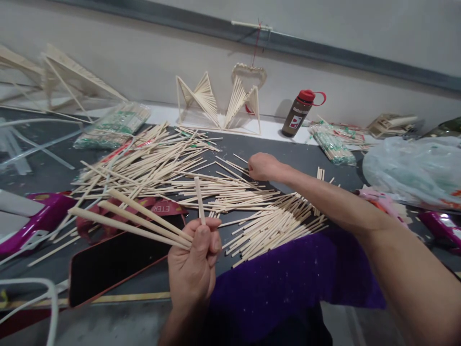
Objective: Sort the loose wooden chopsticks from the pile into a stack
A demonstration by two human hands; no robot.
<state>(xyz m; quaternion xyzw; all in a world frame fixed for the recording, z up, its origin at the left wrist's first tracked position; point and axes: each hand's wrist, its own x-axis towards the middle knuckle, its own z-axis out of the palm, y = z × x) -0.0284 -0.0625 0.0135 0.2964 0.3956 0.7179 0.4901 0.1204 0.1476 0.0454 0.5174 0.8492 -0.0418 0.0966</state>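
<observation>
Several thin wooden sticks [144,221] fan out to the left from my left hand [194,259], which is closed on them. One shorter stick [199,199] stands nearly upright between its thumb and fingers. My right hand [264,166] reaches forward over the loose sticks [234,192] on the dark table. Its fingers are curled at the far edge of that pile, and what they hold, if anything, is hidden. Shorter sticks [273,230] lie in a spread below my right forearm. A larger heap of long sticks [144,158] lies to the left.
A phone [118,264] lies at front left beside a red lanyard [165,207]. Purple glue guns [43,221] lie at both sides. Stick models [201,98], a bottle [298,113], bagged sticks [115,122] and a plastic bag [414,166] line the back and right. Purple cloth [288,278] covers the front.
</observation>
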